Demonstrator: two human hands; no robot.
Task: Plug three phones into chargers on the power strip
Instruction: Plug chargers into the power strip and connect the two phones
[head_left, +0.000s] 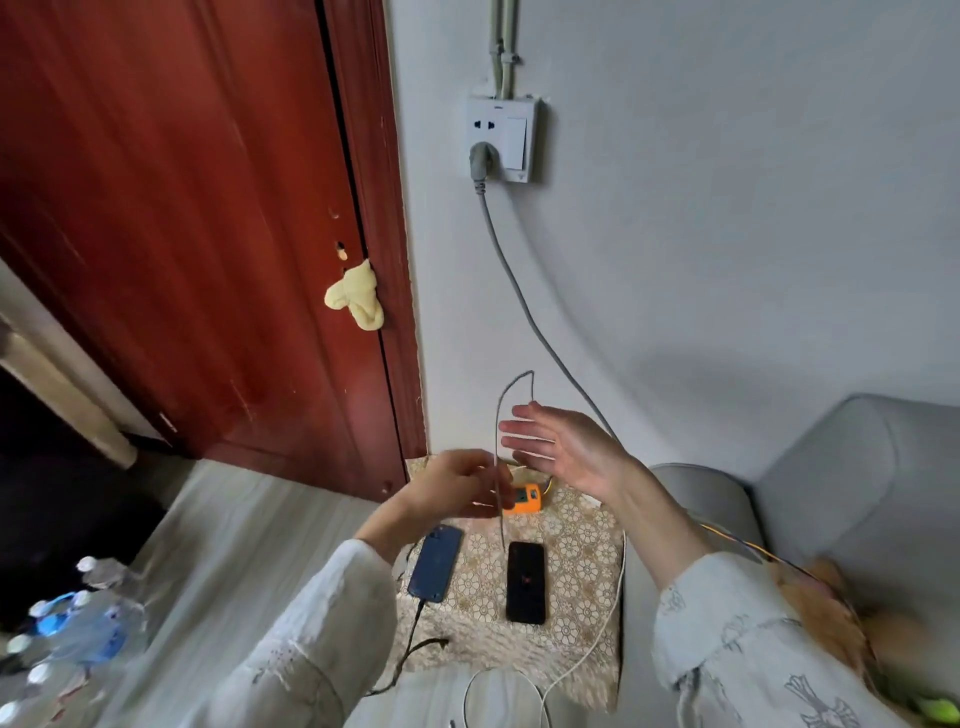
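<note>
Left hand (460, 486) pinches a thin grey charging cable (500, 441), fingers clamped on it, above the orange power strip (524, 500). Right hand (558, 447) beside, fingers spread apart. Blue phone (436, 562) and black phone (526, 582) lie just below the strip on the lace-covered table (587, 597).

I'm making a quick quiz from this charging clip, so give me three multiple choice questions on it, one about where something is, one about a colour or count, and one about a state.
1. Where does the blue phone lie?
A. on the sofa
B. on the lace-covered table, left of the black phone
C. on the floor

2. How many phones show on the table?
A. one
B. two
C. four

3. What is the right hand doing?
A. open, fingers spread, holding nothing
B. gripping a phone
C. pressing the wall switch

Answers:
1 B, it lies on the cloth beside the black phone.
2 B, only the blue and the black one show.
3 A, its fingers are straight while the left hand pinches the grey cable.
</note>
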